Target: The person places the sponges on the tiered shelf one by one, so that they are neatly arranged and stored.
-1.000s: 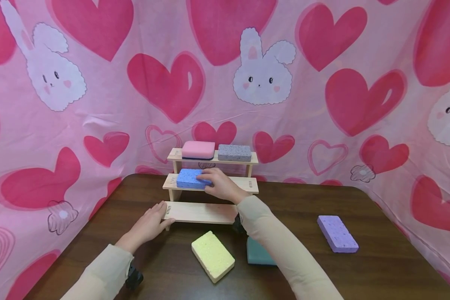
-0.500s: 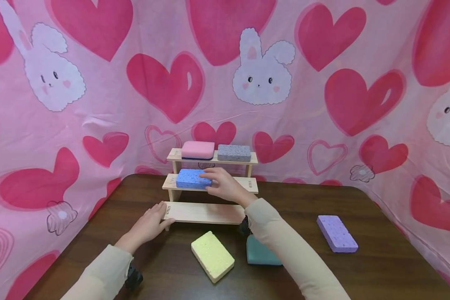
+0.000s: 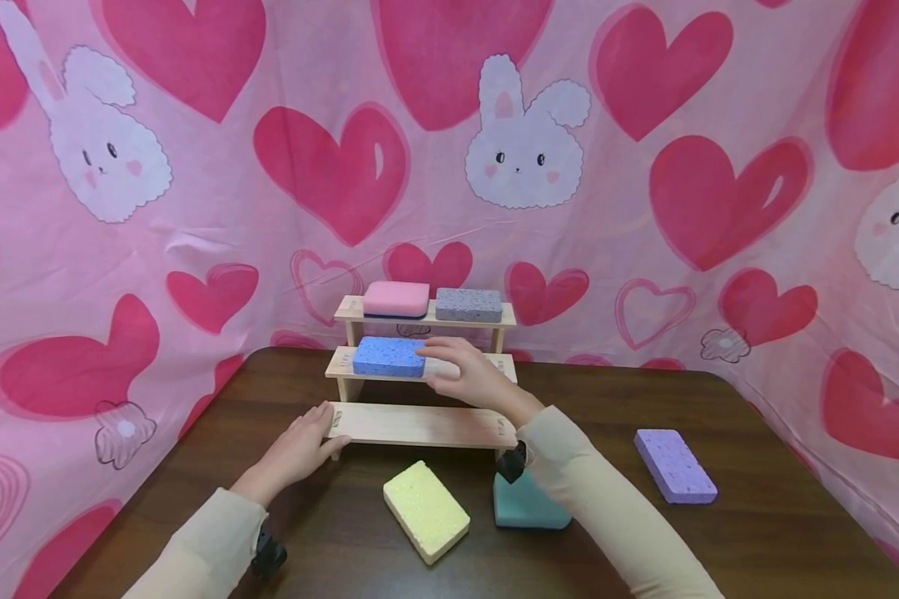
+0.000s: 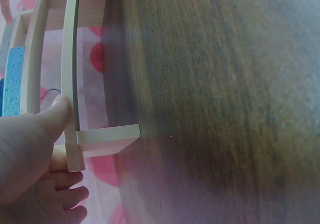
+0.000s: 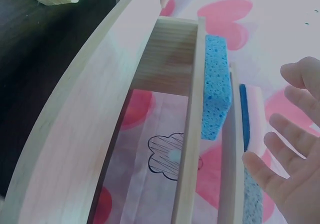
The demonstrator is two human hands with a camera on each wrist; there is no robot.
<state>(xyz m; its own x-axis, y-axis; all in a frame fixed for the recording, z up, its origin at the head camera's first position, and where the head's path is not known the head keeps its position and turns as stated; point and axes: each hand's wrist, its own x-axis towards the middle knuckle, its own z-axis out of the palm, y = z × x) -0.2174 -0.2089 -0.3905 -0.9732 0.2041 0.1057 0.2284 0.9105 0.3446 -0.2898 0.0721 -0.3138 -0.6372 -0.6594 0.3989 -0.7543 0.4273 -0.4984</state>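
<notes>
A blue sponge [image 3: 388, 358] lies flat on the left part of the middle step of a three-tier wooden shelf [image 3: 419, 424]. Just right of it, in the head view, is my right hand [image 3: 472, 374], fingers spread and relaxed. The right wrist view shows a gap between that hand [image 5: 295, 159] and the sponge [image 5: 216, 83]. My left hand [image 3: 295, 449] holds the left end of the lowest step; in the left wrist view its thumb [image 4: 57, 114] lies along the board's edge and the fingers curl by its end. On the top step sit a pink sponge [image 3: 395, 299] and a grey sponge [image 3: 468, 305].
In front of the shelf, a yellow sponge [image 3: 425, 512] lies at an angle on the dark wooden table [image 3: 330, 541]. A teal sponge [image 3: 528, 503] is partly under the right forearm. Farther right lies a purple sponge [image 3: 675, 466]. A pink heart-patterned cloth [image 3: 434, 183] hangs behind.
My right hand has let go of the blue sponge and drawn back to the right, uncovering more of the sponge and the lowest step. The left hand stays in place.
</notes>
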